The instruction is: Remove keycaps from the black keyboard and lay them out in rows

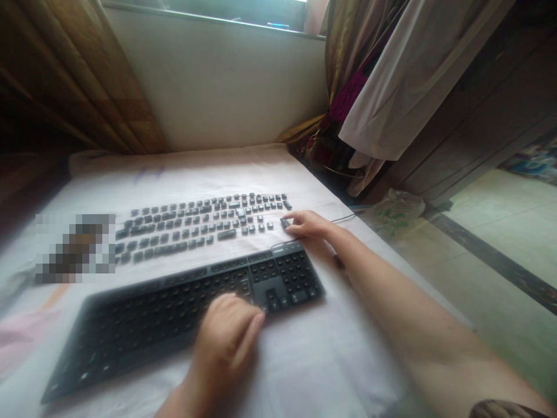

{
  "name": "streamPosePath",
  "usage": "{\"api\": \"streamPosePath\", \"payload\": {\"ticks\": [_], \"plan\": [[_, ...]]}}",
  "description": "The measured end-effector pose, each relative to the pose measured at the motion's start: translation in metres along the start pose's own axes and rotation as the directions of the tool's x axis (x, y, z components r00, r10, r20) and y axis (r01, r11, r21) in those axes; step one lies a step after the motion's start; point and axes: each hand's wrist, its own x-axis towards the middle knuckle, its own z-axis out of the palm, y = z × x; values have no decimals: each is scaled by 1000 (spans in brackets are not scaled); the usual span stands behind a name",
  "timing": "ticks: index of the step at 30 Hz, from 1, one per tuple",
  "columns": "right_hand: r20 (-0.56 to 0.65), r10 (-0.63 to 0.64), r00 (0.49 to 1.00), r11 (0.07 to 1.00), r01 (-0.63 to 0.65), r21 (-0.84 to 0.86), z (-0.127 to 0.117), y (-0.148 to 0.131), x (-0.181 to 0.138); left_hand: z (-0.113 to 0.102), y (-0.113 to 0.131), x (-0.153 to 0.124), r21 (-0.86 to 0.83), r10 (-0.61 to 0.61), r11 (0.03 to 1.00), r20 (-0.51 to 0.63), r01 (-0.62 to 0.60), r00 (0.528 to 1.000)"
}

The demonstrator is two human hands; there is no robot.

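A black keyboard (143, 342) lies at a slant on the white cloth, most of its key positions bare. A few keys (278, 301) remain at its lower right. Over the keyboard's middle front is my left hand (228, 334), its fingers curled inward and their tips hidden. My right hand (307, 223) reaches past the keyboard's far right corner. Its thumb and index finger close on a small dark keycap (284, 222) at cloth level. Several rows of loose black keycaps (187, 220) lie behind the keyboard, set out much like a keyboard's layout.
A white cloth (296, 360) covers the work surface. The keyboard's cable (343, 218) runs off to the right edge. At left is a pixelated patch (76, 247). Curtains (82, 75) and hanging clothes (391, 87) flank the wall; a plastic bag (394, 212) sits on the floor.
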Motion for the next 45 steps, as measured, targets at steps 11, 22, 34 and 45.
{"api": "streamPosePath", "payload": {"ticks": [11, 22, 34, 45], "plan": [[-26, -17, 1000, 989, 13, -145, 0, -5, -2, -1, 1, 1, -2, 11, 1000, -2, -11, 1000], [-43, -27, 999, 982, 19, -188, 2, -4, -4, 1, -2, -1, -12, 3, 1000, 19, -3, 1000], [-65, -42, 997, 977, 27, -214, 3, -1, -2, 1, -4, -2, 16, 24, 1000, 36, -24, 999], [-95, -29, 995, 978, 8, -207, -3, -8, -12, 1, -5, -4, 16, 32, 999, 53, -33, 998]]}}
